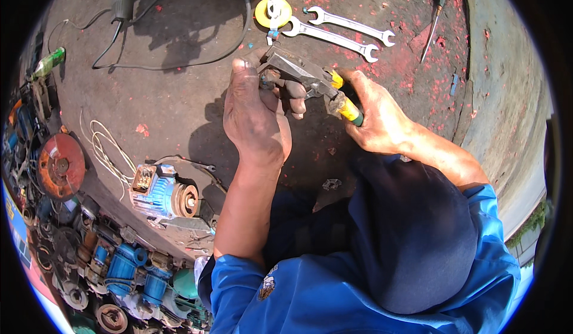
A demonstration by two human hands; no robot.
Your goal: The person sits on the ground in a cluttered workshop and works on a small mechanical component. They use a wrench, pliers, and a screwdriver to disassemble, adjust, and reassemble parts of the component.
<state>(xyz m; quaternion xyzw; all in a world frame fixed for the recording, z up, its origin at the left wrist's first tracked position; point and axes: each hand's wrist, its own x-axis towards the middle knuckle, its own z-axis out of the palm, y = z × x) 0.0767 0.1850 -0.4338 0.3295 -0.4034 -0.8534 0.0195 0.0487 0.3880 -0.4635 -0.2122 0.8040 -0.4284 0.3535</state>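
Yellow-and-green-handled pliers [300, 71] are gripped in my right hand [379, 108], fingers wrapped round the handles. Their metal jaws reach over to my left hand [253, 116]. That hand is closed, thumb up and fingers curled beneath the jaws around a small dark piece that I cannot make out. Just beyond the jaws lie a yellow tape roll [261, 16] and two open-ended wrenches, the nearer wrench [331, 38] and the farther wrench [352, 25].
A screwdriver [434, 24] lies far right, near a concrete ledge [507, 95]. A corded power tool [123, 0] is far left, its cable looping across the ground. A blue electric motor [156, 194] sits left of my forearm; several motors [122, 268] pile up near left beside a red disc [61, 166].
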